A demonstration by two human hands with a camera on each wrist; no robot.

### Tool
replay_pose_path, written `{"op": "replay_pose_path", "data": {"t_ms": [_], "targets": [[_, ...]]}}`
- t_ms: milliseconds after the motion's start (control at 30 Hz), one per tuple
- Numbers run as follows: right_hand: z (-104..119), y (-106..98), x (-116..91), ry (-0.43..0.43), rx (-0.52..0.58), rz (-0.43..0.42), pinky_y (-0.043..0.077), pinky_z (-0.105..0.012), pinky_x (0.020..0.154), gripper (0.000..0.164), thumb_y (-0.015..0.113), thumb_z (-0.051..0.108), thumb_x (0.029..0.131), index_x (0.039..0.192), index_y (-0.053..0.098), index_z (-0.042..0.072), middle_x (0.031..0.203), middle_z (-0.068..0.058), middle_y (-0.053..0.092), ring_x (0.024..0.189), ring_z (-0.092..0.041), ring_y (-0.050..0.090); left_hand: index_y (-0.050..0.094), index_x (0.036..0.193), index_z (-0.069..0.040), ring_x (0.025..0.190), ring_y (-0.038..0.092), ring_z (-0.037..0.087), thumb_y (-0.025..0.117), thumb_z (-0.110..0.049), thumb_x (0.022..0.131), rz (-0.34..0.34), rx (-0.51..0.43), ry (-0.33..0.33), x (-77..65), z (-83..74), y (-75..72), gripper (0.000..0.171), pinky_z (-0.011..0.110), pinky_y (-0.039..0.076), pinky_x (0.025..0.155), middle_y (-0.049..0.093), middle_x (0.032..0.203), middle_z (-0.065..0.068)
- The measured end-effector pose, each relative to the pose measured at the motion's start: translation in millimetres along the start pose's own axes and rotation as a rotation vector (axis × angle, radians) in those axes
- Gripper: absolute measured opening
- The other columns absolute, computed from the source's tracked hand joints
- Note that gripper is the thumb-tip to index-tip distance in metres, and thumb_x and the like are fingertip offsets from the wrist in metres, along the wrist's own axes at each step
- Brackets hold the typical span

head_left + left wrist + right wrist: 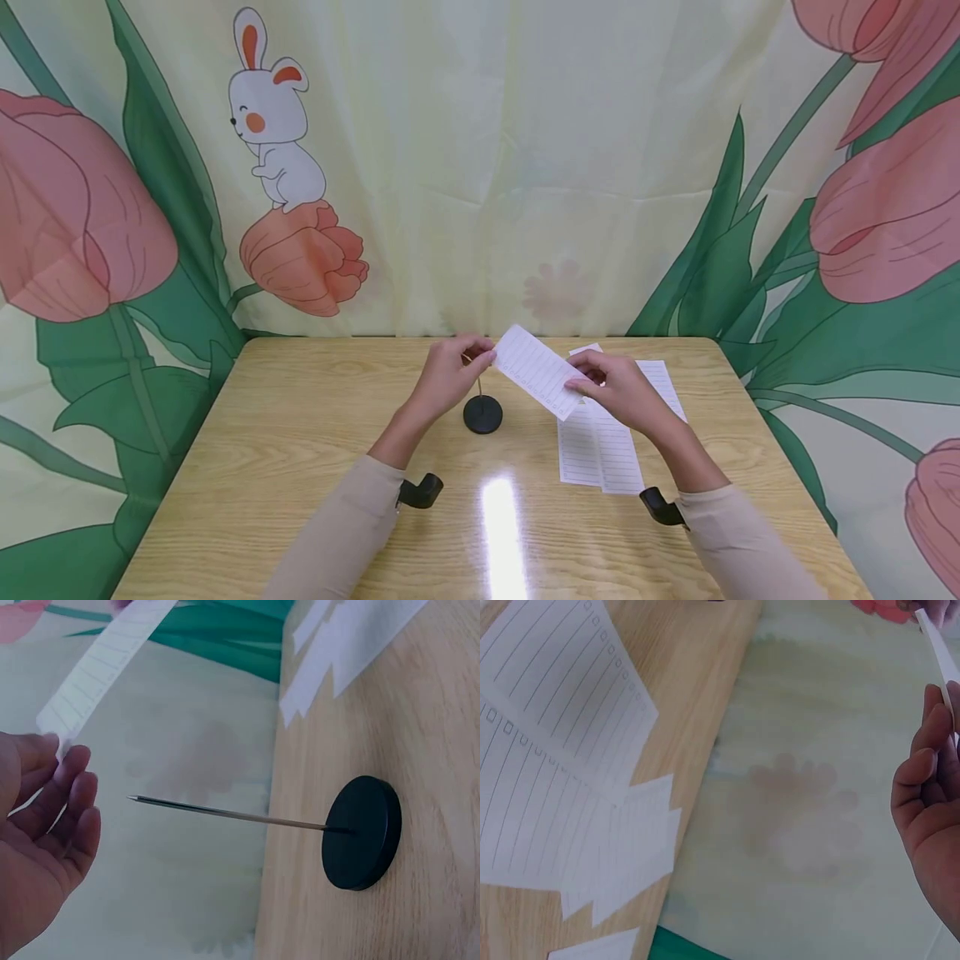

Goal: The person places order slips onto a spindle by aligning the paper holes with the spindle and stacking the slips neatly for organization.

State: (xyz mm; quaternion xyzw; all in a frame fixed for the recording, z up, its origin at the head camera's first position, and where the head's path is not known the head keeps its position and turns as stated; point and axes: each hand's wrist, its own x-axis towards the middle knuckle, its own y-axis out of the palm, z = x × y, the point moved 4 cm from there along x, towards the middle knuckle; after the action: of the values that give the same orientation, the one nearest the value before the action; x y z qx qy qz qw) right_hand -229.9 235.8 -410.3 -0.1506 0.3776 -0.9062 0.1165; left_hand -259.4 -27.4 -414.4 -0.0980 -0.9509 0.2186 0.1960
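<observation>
Both hands hold one lined paper slip in the air, tilted down to the right. My left hand pinches its upper left corner between thumb and fingers; in the left wrist view that hand grips the slip's lower end. At the other end, my right hand pinches the slip's edge. A bill spike stands below the left hand, its round black base on the table. In the left wrist view its thin metal rod shows a bare pointed tip, with no paper on it.
Several lined slips lie overlapping on the wooden table, under and around the right hand. Small checkboxes line the edges of these sheets in the right wrist view. A printed curtain hangs behind the table's far edge.
</observation>
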Motion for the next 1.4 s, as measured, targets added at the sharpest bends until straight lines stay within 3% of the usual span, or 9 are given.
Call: {"op": "replay_pose_path", "data": {"t_ms": [167, 667, 1067, 1400], "targets": [[1, 6, 1, -0.002, 0.005, -0.008, 0.051, -0.022, 0.067, 0.020, 0.080, 0.015, 0.091, 0.109, 0.074, 0.008, 0.089, 0.001, 0.073, 0.076, -0.011, 0.061, 0.077, 0.102, -0.006, 0.075, 0.062, 0.016, 0.070, -0.009, 0.098, -0.004, -0.042, -0.051, -2.0, 4.5, -0.6, 0.009, 0.024, 0.050, 0.065, 0.074, 0.092, 0.006], [-1, 24, 4, 0.054, 0.044, -0.002, 0.050, -0.025, 0.065, 0.017, 0.071, 0.012, 0.098, 0.114, 0.072, 0.008, 0.093, -0.003, 0.074, 0.076, -0.018, 0.063, 0.077, 0.102, -0.001, 0.077, 0.066, 0.021, 0.068, -0.005, 0.098, -0.007, -0.029, -0.099, -6.7, 14.7, -0.9, 0.010, 0.023, 0.053, 0.066, 0.074, 0.092, 0.010], [-3, 30, 7, 0.103, 0.039, -0.022, 0.050, -0.025, 0.065, 0.018, 0.071, 0.011, 0.098, 0.115, 0.071, 0.006, 0.093, -0.004, 0.074, 0.077, -0.016, 0.062, 0.077, 0.101, -0.002, 0.074, 0.065, 0.015, 0.067, -0.008, 0.100, 0.008, 0.002, -0.143, -12.4, 22.5, 0.3, 0.011, 0.026, 0.053, 0.065, 0.073, 0.087, 0.013], [-1, 32, 10, 0.114, 0.006, -0.039, 0.051, -0.025, 0.069, 0.021, 0.073, 0.012, 0.096, 0.116, 0.071, 0.006, 0.096, -0.005, 0.076, 0.082, -0.015, 0.067, 0.076, 0.101, 0.000, 0.080, 0.068, 0.030, 0.066, -0.007, 0.101, 0.010, -0.002, -0.172, -15.2, 27.6, 0.3, 0.013, 0.026, 0.050, 0.064, 0.073, 0.088, 0.019]]}}
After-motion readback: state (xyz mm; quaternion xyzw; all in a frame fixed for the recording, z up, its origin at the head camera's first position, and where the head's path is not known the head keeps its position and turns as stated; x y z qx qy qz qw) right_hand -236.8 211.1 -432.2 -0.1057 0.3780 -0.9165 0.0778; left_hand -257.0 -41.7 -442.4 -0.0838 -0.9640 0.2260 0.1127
